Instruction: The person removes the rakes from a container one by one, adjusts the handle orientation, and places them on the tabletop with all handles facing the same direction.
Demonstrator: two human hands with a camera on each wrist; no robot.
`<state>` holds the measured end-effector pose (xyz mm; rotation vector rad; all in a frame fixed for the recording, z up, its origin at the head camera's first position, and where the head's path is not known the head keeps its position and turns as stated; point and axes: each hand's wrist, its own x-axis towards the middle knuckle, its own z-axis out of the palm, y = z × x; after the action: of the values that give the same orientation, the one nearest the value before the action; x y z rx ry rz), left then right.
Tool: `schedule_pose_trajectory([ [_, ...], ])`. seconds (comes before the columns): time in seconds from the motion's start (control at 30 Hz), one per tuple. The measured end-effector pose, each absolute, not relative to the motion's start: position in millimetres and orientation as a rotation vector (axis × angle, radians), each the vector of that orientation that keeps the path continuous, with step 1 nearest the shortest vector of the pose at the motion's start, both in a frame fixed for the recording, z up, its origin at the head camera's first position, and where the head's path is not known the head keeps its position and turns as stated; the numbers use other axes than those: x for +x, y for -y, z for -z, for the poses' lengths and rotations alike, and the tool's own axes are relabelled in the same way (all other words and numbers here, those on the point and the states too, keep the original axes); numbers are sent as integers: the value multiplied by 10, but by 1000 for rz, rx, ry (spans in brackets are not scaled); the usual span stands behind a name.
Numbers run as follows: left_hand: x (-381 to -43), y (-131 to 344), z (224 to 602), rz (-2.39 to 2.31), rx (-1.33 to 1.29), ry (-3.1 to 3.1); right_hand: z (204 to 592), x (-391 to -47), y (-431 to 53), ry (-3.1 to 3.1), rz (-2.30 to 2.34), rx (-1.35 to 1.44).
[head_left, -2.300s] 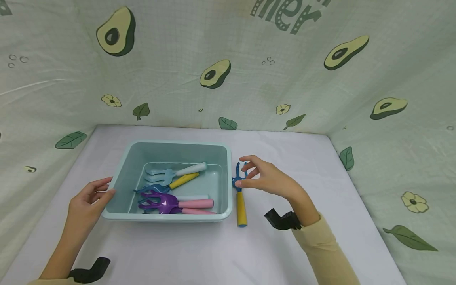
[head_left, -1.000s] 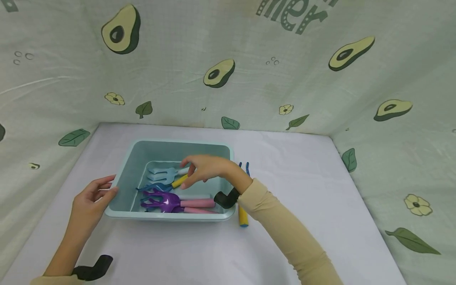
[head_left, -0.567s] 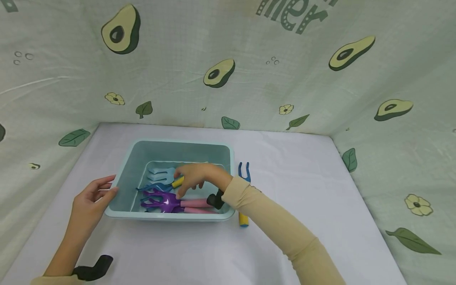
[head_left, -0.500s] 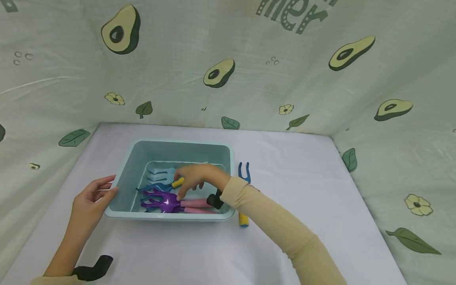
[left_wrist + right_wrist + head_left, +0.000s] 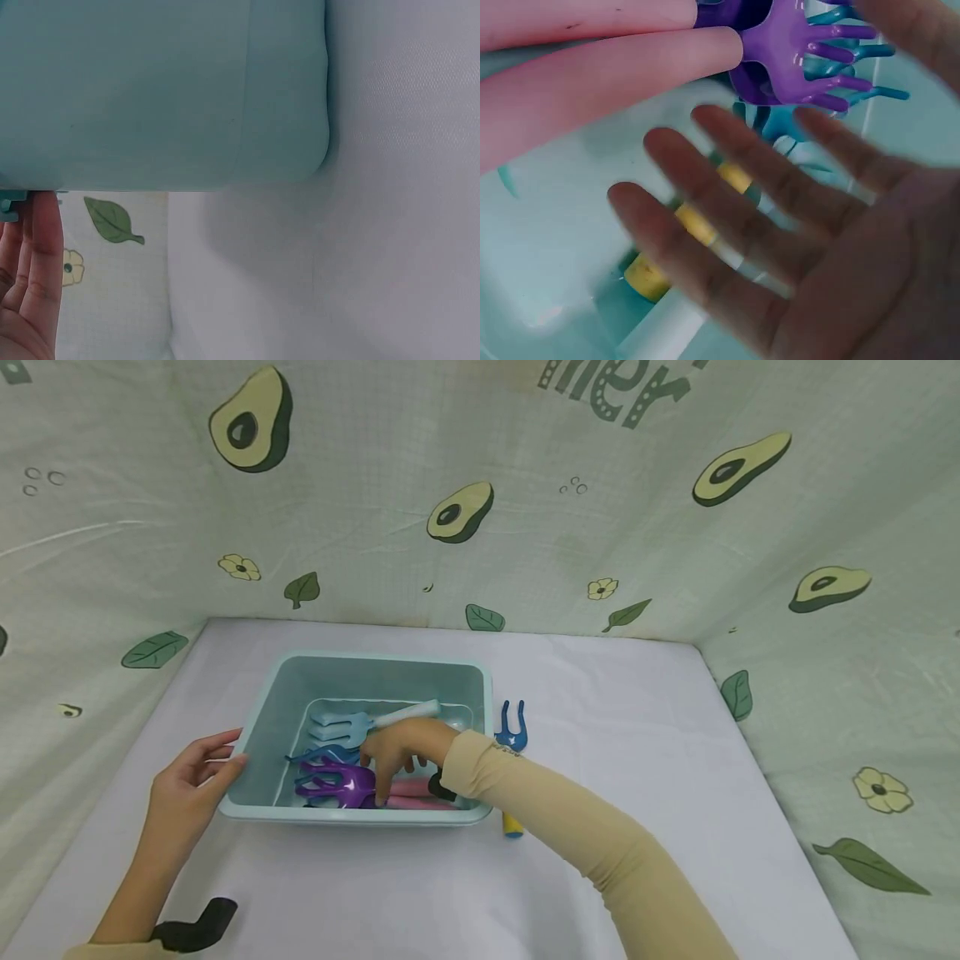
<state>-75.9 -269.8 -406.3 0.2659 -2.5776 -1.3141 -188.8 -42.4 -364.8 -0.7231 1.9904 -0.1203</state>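
A pale blue-green basin stands on the white table, holding several toy hand forks. My left hand touches its left rim with fairly straight fingers. Inside the basin, my right hand reaches down over the pink handles of two purple hand forks. In the right wrist view its fingers are spread, with nothing held. Behind them shows the yellow handle of a blue hand fork, mostly covered in the head view. A light blue hand fork lies farther back.
Right of the basin, another blue hand fork with a yellow handle lies on the table, partly hidden by my right sleeve. A cloth printed with avocados hangs behind and along the sides of the table.
My right hand has left the fork outside the basin and moved left into the basin. Lately it has shifted forward from the yellow handle to the pink ones. The left hand stays put.
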Motion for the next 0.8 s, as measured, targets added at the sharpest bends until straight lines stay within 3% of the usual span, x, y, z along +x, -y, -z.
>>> schedule_pose_trajectory([
  [0.8,-752,2704,4063,1328,262,2566,3852,-1835,493,-2039,-40,-770],
])
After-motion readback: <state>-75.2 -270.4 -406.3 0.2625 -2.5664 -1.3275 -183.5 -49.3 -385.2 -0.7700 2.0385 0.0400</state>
